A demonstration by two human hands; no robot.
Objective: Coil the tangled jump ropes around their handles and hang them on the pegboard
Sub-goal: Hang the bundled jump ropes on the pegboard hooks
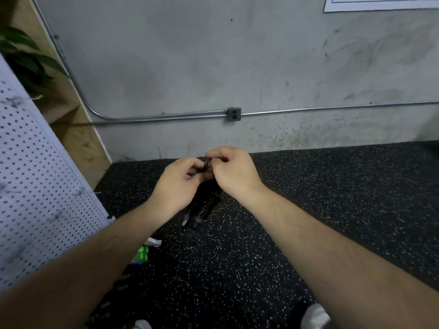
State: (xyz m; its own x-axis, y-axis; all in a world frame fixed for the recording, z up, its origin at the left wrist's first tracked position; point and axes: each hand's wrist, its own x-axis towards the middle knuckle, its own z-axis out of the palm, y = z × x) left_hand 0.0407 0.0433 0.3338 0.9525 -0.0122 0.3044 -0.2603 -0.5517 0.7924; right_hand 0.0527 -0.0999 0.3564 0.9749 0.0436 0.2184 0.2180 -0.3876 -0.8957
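Bare forearms point(332, 236) reach over black speckled rubber floor point(332, 186); left hand point(177, 181) and right hand point(234, 172), fingers point(213, 153) curled, pinch the black coiled jump rope point(204, 203) (handles toward camera) near a white perforated pegboard point(35, 174).

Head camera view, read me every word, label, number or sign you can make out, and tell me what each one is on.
No text can be read anywhere in this view.
White sheet on the wall, top right: only a thin border line shows, no words.
Green item on the floor: too blurred to read.
Jump rope: no legible marking.
Pegboard: holes and smudges only.
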